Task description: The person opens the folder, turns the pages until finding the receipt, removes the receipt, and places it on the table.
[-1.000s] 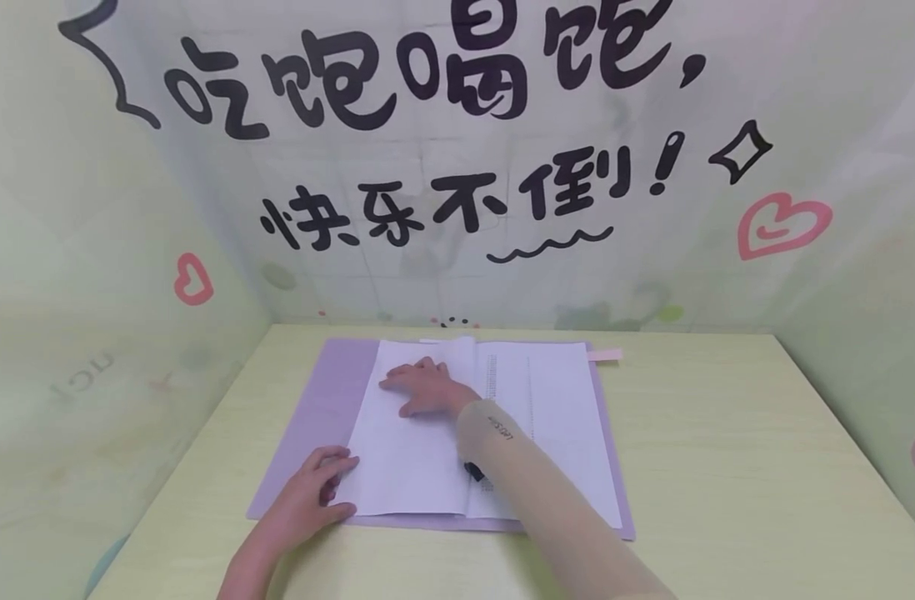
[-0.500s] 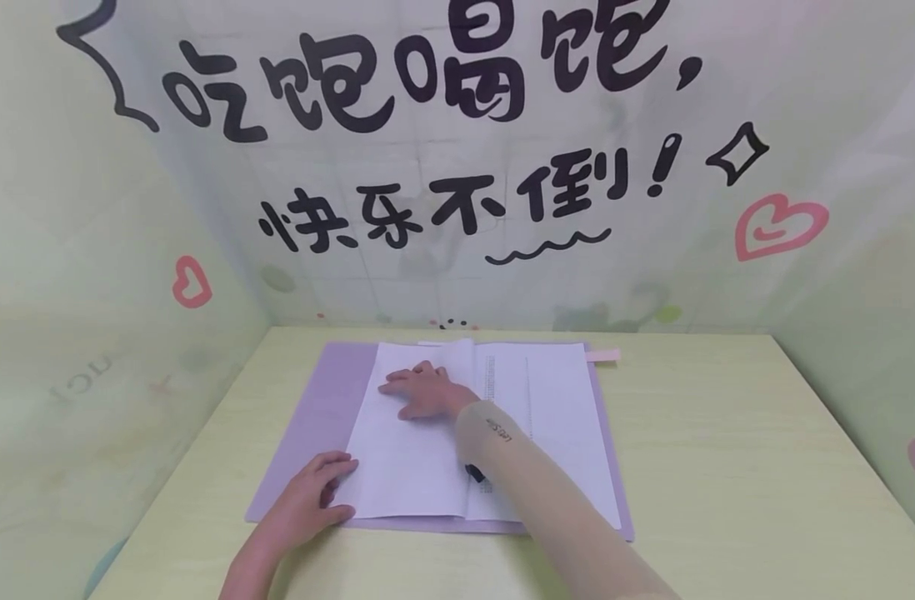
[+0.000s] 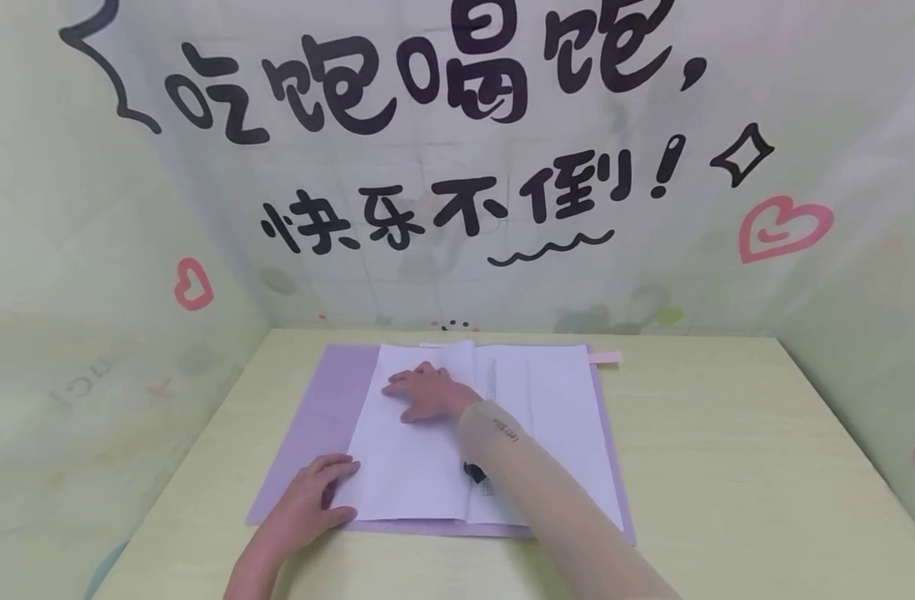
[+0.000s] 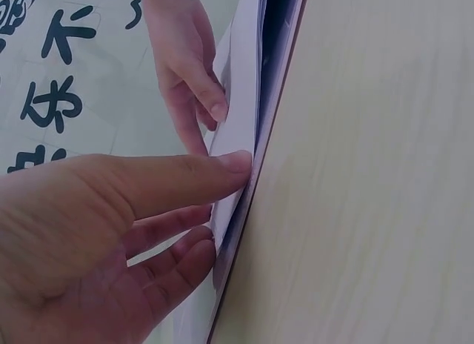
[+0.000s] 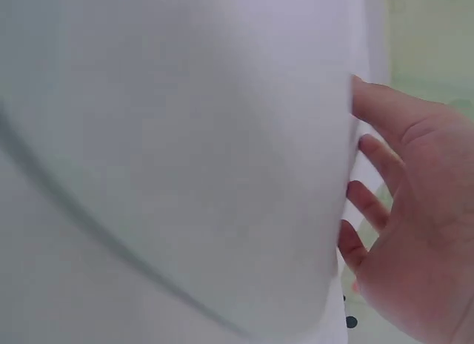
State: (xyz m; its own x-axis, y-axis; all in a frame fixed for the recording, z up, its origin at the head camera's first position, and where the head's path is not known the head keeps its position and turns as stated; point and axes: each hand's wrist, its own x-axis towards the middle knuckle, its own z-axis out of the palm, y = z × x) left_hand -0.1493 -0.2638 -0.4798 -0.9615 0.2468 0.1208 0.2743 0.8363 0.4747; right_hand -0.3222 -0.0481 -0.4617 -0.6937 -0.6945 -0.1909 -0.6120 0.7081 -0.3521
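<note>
An open purple folder (image 3: 336, 393) lies on the table with white sheets in it. The left sheet (image 3: 408, 475) is turned over to the left and looks blank; the right page (image 3: 566, 425) bears printed columns. My right hand (image 3: 427, 393) rests on the upper part of the left sheet, fingers spread. At that sheet's lower left corner is my left hand (image 3: 307, 500), its thumb (image 4: 235, 163) on the sheet near the bottom edge and its fingertips along the left edge. The sheet's edge (image 5: 348, 136) bulges up beside the right hand in the right wrist view.
A pink tab (image 3: 606, 357) sticks out at the folder's upper right. The pale wooden table (image 3: 742, 467) extends to both sides. Printed curtain-like walls (image 3: 457, 283) with black lettering enclose it at the back and sides. A black strap (image 3: 474, 472) shows under the right sleeve.
</note>
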